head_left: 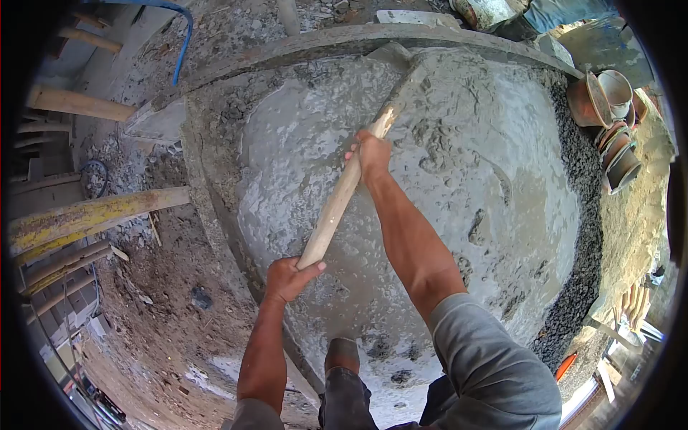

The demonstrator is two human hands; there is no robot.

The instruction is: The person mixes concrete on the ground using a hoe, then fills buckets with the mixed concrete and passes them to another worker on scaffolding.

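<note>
Slanting across the middle is a hoe [333, 215] with a pale round wooden handle. Its far part is coated in grey cement, and the grey blade at the top lies against the wet concrete [301, 158]. My left hand [292, 278] is closed around the near end of the handle. Farther up, my right hand [373, 154] wraps the handle just below a chipped, splintered patch. The concrete is wet and uneven, with lumps and small pits. My boot [342, 352] stands in it near the bottom.
A raised border [301, 51] curves behind the concrete. Dark gravel [584, 172] runs along the right, with stacked buckets [598, 100] beyond it. Wooden poles [107, 211] and a blue hose [188, 39] are at the left. A person's blue-clad leg [566, 13] shows at top right.
</note>
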